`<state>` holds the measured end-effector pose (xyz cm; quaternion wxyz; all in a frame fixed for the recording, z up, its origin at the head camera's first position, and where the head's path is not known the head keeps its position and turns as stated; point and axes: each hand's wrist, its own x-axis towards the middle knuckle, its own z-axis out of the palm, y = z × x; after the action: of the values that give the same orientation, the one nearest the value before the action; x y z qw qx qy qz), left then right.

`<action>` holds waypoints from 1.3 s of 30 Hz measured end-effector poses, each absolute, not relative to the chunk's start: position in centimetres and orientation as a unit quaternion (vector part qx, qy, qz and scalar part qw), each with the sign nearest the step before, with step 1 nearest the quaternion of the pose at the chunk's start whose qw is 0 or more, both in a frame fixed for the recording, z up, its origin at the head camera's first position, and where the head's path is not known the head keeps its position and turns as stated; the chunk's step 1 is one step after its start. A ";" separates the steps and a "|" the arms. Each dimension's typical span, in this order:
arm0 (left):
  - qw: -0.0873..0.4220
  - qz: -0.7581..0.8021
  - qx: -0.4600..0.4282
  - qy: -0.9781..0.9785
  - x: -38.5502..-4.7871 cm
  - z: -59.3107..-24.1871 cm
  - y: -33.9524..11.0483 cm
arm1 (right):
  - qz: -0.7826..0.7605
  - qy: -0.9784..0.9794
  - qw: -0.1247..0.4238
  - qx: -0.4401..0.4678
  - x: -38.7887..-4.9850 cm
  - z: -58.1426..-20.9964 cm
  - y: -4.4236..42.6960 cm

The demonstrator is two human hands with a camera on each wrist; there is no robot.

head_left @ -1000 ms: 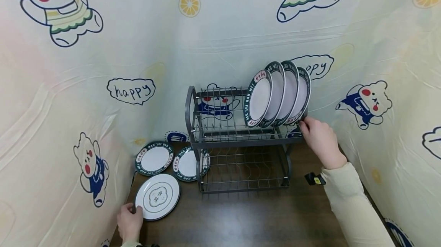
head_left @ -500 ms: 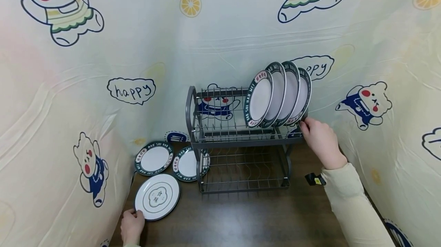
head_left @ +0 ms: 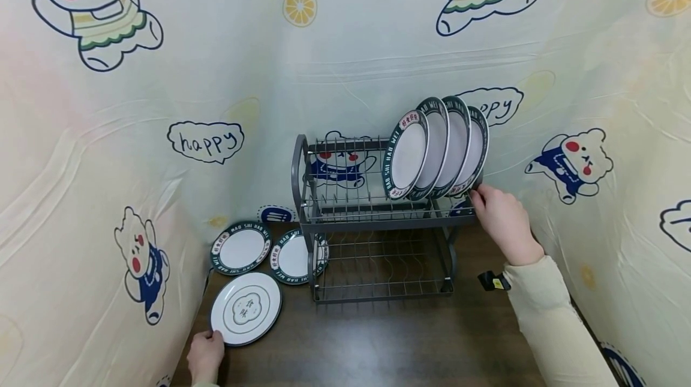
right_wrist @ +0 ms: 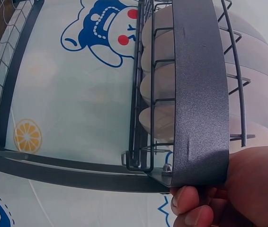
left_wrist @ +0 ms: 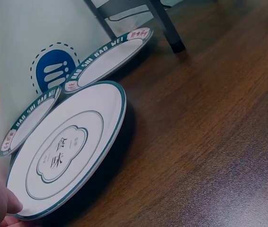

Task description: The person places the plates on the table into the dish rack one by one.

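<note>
1. Brown tabletop (head_left: 372, 342) stretches in front of the dark rack (head_left: 385, 225) and rightward from the flower-marked plate (head_left: 246, 309), which sits left of the rack.
2. Up top, four leaning plates (head_left: 406, 156) crowd the right end; wire slots (head_left: 345, 198) run from them to the left frame.
3. Two green-rimmed plates (head_left: 241, 248) lie just behind, by the cloth wall (head_left: 227, 51).
4. The left hand (head_left: 206, 356) pinches the marked plate's near-left rim.
5. The right hand (head_left: 503, 219) grips the rack's right end, fingers curled under.
</note>
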<state>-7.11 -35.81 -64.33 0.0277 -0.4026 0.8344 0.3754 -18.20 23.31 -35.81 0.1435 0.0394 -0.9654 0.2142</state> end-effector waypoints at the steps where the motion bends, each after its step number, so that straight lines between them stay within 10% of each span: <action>1: 0.025 0.375 -0.401 0.835 -7.1 -64.4 -35.9 | 0.215 -0.965 0.143 0.039 -18.2 -35.8 23.3; 39: 0.036 0.542 -0.452 0.708 -7.0 -64.8 -37.6 | 0.219 -0.963 0.150 0.043 -18.1 -36.1 23.5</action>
<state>-6.96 -37.59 -64.84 0.0360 -0.4520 0.7077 0.5418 -18.08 23.47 -36.09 0.1503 0.0431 -0.9630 0.2193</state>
